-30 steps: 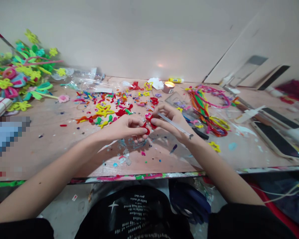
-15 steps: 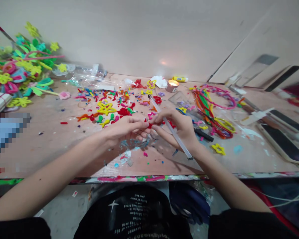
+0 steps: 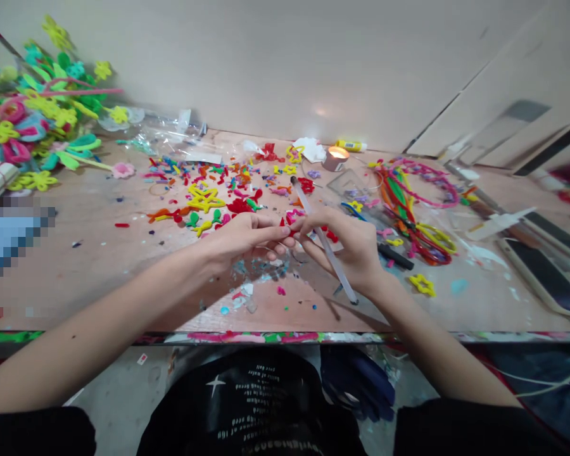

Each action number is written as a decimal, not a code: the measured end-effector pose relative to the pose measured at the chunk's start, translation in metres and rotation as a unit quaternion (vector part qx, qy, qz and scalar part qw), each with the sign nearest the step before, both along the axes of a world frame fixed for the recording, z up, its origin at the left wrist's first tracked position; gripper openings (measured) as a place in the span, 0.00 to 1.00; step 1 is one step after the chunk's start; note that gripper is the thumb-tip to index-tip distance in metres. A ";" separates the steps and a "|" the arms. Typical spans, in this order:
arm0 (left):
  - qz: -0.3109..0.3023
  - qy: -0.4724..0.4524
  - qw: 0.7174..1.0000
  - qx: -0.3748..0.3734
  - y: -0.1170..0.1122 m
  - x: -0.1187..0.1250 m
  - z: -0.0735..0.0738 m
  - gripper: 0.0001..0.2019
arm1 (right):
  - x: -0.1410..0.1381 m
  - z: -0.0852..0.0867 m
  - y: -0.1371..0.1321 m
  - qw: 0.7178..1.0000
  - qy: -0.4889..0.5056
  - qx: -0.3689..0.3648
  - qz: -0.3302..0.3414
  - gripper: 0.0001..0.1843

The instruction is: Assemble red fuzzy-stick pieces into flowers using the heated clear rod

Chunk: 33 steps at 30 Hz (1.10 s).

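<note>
Over the middle of the table my left hand [image 3: 259, 235] pinches a small red pipe-cleaner piece [image 3: 292, 232] between thumb and fingertips. My right hand [image 3: 344, 244] meets it there, its thumb and forefinger closed at the same red piece. A translucent glue stick [image 3: 331, 256] with darkened ends lies slanted through the right hand, held between the fingers. The exact shape of the red piece is mostly covered by fingertips. Just beyond the hands are red bent pieces [image 3: 241, 205] and yellow star shapes [image 3: 204, 197] of fuzzy wire.
A lit candle [image 3: 335, 158] burns at the back beside a yellow glue tube [image 3: 351, 146]. Scissors [image 3: 411, 225] lie among pipe-cleaner bundles at right, near a phone [image 3: 546, 272]. Fuzzy flowers [image 3: 38, 120] pile up at left. Clippings [image 3: 213, 174] are scattered mid-table.
The view has shifted slightly. Both hands stay together at the red piece, with the glue stick still in the right hand; the finger positions differ only a little.
</note>
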State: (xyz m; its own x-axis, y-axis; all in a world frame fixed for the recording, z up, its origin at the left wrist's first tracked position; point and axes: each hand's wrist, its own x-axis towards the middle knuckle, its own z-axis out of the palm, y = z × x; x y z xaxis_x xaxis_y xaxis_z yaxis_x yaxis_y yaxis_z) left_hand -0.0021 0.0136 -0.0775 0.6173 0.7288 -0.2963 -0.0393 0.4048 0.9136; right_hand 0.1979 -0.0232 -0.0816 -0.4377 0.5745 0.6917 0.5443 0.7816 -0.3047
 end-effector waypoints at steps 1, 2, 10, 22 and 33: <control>-0.003 -0.003 1.000 0.006 0.000 0.000 0.000 0.05 | 0.001 0.000 0.000 1.000 0.001 -0.003 -0.003 0.05; -0.005 -0.004 1.000 0.013 -0.001 0.000 0.001 0.04 | 0.001 0.000 0.000 1.000 0.001 -0.007 -0.006 0.05; -0.006 0.003 0.997 0.072 -0.001 -0.001 0.001 0.03 | 0.003 -0.001 0.000 1.000 0.019 -0.015 -0.015 0.05; 0.014 -0.004 0.994 0.108 0.000 -0.001 -0.008 0.06 | 0.004 0.001 -0.001 0.999 0.036 0.008 -0.018 0.08; 0.075 -0.031 0.983 0.165 -0.006 0.005 -0.007 0.08 | -0.002 -0.006 0.001 0.992 0.122 0.040 -0.010 0.10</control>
State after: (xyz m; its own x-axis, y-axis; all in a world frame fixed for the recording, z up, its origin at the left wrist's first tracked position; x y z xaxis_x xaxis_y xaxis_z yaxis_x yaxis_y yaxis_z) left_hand 0.0031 0.0079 -0.0843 0.5045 0.8634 0.0074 -0.1366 0.0714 0.9880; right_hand 0.1964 -0.0224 -0.0877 -0.2408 0.5199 0.8196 0.4781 0.7984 -0.3660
